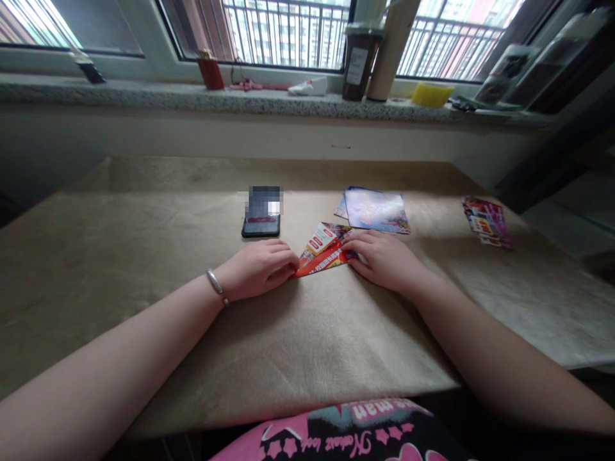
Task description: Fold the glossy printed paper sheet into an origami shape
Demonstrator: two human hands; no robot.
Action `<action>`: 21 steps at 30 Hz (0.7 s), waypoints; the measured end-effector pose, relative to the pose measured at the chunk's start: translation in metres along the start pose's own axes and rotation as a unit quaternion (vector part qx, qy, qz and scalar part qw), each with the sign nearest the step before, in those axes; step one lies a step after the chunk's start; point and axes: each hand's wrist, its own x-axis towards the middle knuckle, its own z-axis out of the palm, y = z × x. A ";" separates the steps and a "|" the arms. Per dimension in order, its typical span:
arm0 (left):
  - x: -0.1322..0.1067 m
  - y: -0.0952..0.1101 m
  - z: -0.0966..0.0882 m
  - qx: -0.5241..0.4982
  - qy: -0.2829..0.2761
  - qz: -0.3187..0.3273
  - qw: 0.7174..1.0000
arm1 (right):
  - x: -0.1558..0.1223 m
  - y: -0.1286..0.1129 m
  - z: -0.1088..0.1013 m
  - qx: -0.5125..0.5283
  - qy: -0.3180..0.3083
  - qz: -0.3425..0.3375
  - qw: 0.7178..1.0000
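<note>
A folded, brightly printed sheet of paper point(321, 255), red and white with a pointed left end, lies on the tan tabletop point(307, 339). My left hand point(262, 269), with a silver bracelet at its wrist, pinches the paper's pointed tip. At the wider end, my right hand point(377, 259) has thumb and fingers closed on the paper's edge. Just beyond the right hand lie several bluish printed sheets point(375, 210), overlapping one another. A dark phone point(262, 214) rests flat beyond the left hand, its screen partly blurred out.
Several colourful leaflets point(487, 222) lie fanned at the table's right side. Along the stone windowsill point(278, 102) stand a red container point(210, 70), a lidded dark jar point(361, 64), a tall tube point(390, 51) and a yellow object point(432, 95).
</note>
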 end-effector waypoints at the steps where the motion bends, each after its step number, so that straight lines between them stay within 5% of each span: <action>1: 0.000 0.000 0.000 -0.007 0.001 -0.002 1.000 | 0.001 -0.001 0.001 0.007 0.009 -0.004 1.000; 10: 0.004 0.003 0.001 -0.027 -0.005 0.038 0.999 | 0.006 0.001 0.011 0.113 0.024 -0.029 0.993; 15: 0.005 0.005 0.002 0.005 -0.003 0.023 1.000 | 0.008 -0.002 0.012 0.152 0.021 -0.057 0.987; 21: 0.006 0.009 0.003 0.045 -0.063 -0.026 0.997 | 0.013 -0.005 0.013 0.125 0.042 -0.054 0.990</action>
